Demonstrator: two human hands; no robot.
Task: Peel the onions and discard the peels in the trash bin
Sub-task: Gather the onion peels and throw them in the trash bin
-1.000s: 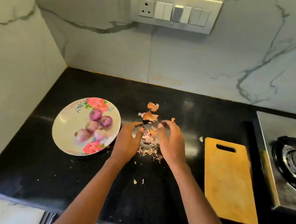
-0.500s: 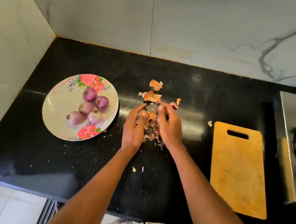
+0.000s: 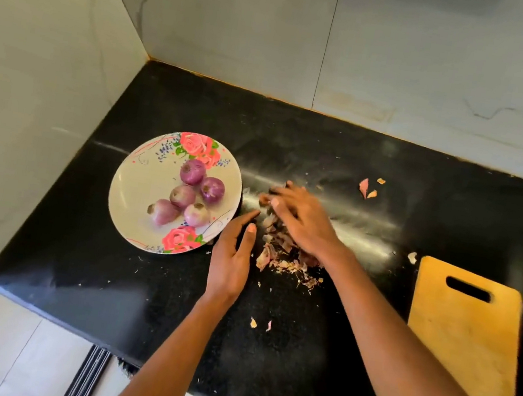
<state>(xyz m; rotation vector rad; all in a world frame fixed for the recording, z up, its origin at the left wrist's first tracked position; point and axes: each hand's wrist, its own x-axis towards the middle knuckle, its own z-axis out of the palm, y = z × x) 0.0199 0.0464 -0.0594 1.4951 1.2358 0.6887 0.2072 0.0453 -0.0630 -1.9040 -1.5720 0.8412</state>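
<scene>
A shiny black stone counter [image 3: 314, 358] meets pale marble walls [image 3: 245, 26], with a yellow wooden cutting board [image 3: 466, 340] at the right. Five small purple peeled onions [image 3: 191, 195] sit on a white flowered plate [image 3: 138, 193] at middle left. In the middle, the left hand [image 3: 231, 257] lies flat and relaxed beside a pile of dry brown onion peels [image 3: 282, 252], while the right hand [image 3: 304, 219] curls over the pile, grasping peels.

Five peeled onions [image 3: 190, 194], small and purple-pink with a smooth shiny skin, lie close together on the right half of a floral plate [image 3: 138, 193] at the left of the black countertop [image 3: 108, 259]. To the right of the plate lies a heap of dry onion peels [image 3: 282, 255], brown and pale pink, loose and thin. A few single peel pieces [image 3: 367, 188] lie farther right and far, and two small peel scraps [image 3: 260, 323] lie nearer, apart from the heap.
</scene>
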